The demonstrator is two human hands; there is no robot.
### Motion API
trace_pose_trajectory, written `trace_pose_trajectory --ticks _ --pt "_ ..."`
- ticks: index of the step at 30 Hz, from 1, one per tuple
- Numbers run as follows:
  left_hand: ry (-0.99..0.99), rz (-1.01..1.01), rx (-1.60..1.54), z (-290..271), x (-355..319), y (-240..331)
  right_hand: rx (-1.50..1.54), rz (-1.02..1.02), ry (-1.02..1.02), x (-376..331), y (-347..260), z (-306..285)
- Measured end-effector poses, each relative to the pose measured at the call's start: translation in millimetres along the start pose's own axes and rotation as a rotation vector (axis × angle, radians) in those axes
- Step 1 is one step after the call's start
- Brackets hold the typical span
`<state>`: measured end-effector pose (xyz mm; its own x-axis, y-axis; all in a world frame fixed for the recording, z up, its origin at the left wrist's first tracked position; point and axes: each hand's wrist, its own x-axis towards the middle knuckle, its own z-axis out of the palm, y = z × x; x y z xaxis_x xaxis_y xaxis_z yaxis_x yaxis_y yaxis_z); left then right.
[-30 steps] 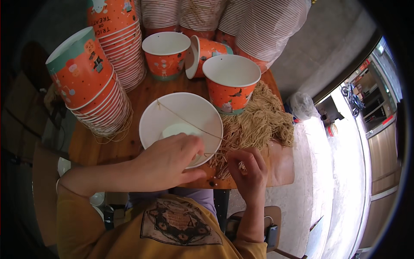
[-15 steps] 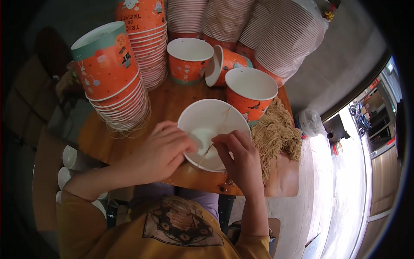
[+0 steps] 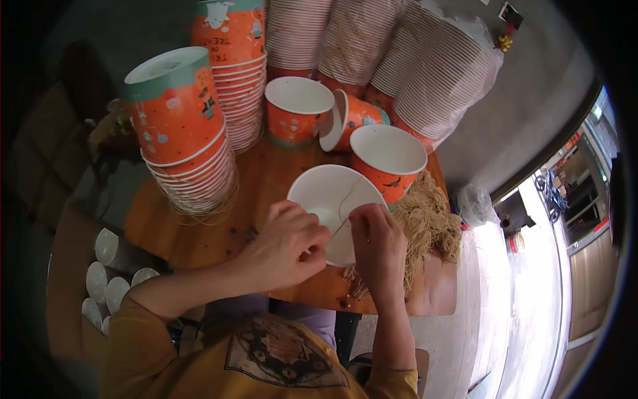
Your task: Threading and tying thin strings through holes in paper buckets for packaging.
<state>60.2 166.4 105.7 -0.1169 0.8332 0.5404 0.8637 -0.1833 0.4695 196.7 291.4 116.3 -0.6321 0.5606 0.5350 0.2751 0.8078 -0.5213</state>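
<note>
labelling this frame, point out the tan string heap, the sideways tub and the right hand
Tan string heap (image 3: 428,223), head view: middle strands
Sideways tub (image 3: 360,120), head view: outer wall
Right hand (image 3: 380,249), head view: back of hand

Around your two hands (image 3: 292,243): one wooden table (image 3: 266,171), three loose upright tubs (image 3: 320,193), one tipped tub (image 3: 359,116), two upside-down orange stacks (image 3: 176,126), four pale-rimmed stacks (image 3: 359,41), one heap of tan strings (image 3: 428,223) and at least five white containers (image 3: 97,282).
</note>
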Motion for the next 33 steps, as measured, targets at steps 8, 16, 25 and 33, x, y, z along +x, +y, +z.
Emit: trace_pose_trajectory --ticks 8,16,25,33 --pt "0.034 0.254 -0.017 4.1 -17.2 -6.0 -0.071 0.025 -0.120 2.7 1.4 1.5" --pt "-0.082 0.422 0.025 -19.5 -17.0 -16.7 0.024 0.080 -0.122 7.5 -8.3 -5.3" --pt "-0.299 -0.151 -0.362 -153.7 -41.8 -8.0 0.565 0.091 -0.894 7.2 -74.2 -38.4" --pt "1.227 0.114 -0.043 -289.3 -107.2 -31.5 1.530 0.164 -0.502 123.8 -149.8 99.2"
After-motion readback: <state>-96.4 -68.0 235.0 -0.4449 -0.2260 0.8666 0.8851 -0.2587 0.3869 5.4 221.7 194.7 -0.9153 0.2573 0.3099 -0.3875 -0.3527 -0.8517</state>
